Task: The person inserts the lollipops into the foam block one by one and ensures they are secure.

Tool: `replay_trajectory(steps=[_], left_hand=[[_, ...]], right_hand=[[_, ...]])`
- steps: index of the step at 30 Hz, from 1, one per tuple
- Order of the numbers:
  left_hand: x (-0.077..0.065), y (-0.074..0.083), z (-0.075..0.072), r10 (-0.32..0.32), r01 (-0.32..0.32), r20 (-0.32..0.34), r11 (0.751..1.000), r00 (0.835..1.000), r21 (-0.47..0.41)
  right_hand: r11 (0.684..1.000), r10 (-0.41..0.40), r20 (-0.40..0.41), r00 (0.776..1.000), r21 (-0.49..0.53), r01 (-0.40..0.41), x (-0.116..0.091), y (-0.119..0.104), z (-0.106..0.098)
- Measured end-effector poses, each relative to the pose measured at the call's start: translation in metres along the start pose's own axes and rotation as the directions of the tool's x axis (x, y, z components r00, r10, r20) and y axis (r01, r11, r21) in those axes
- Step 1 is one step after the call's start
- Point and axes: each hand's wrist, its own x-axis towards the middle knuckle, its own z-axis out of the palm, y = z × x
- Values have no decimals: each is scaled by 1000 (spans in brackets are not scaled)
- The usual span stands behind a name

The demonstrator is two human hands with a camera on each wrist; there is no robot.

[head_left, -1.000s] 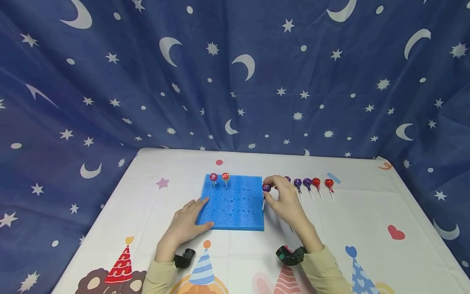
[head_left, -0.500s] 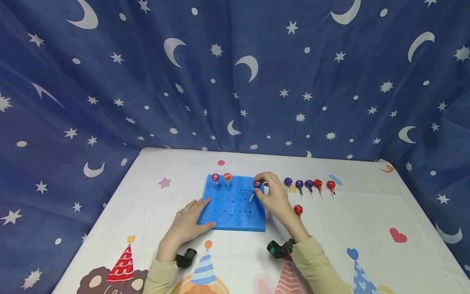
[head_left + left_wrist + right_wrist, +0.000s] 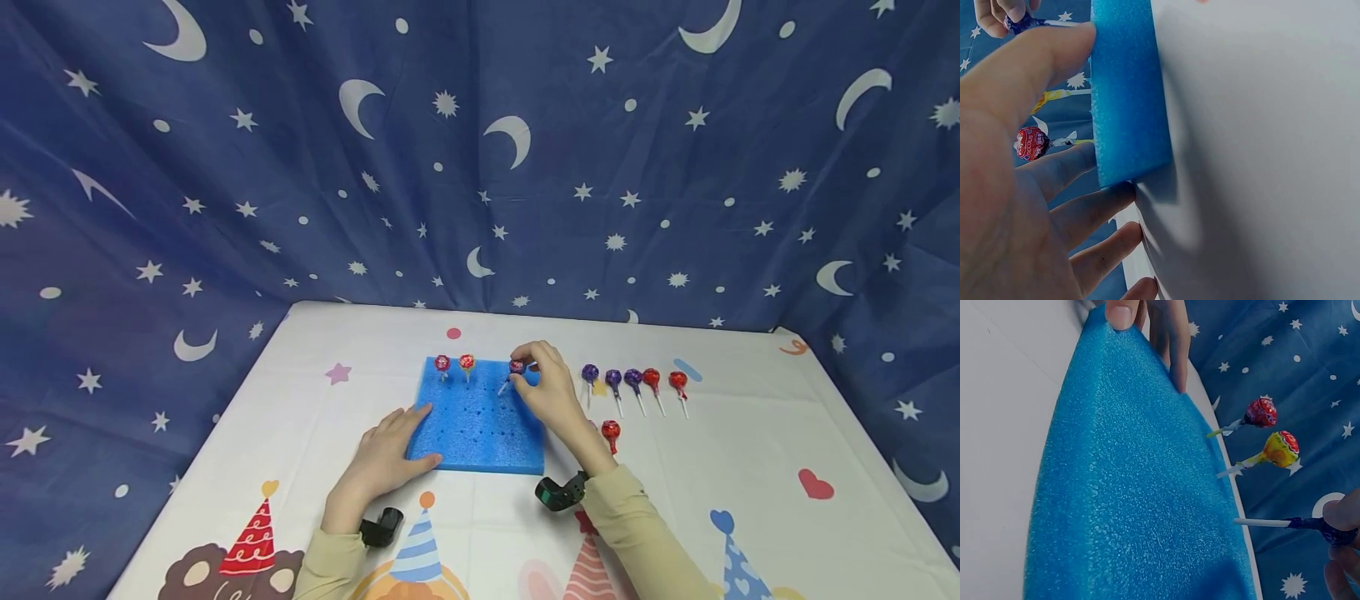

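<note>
My right hand (image 3: 553, 393) pinches a dark purple-wrapped lollipop (image 3: 517, 367) by its round head, over the back right part of a blue foam board (image 3: 472, 454). In the right wrist view its white stick (image 3: 1260, 522) points at the board, tip close to the surface. Two lollipops stand upright at the board's back left: a red one (image 3: 442, 363) and a yellow-and-red one (image 3: 467, 362). My left hand (image 3: 381, 457) rests at the board's front left corner with fingers spread, thumb along the front edge. Rows of small holes mark the board's top.
Right of the board, purple lollipops (image 3: 613, 378) and red lollipops (image 3: 652, 378) lie in a row on the white printed tablecloth (image 3: 750, 442). Nearer, another red lollipop (image 3: 611, 430) lies partly behind my right forearm. A blue star-and-moon curtain (image 3: 480, 167) hangs behind the table.
My right hand has carried the purple lollipop leftward and slightly back, from the board's right edge to over its back part. My left hand stays in place on the board.
</note>
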Motion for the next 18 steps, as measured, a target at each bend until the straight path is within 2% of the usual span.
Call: replay_trajectory(steps=[18], left_hand=[[0,1,0,-4,4,-7,1000,1000,5]], right_hand=[[1000,15,17,1000,-8,-15,6,3,12]])
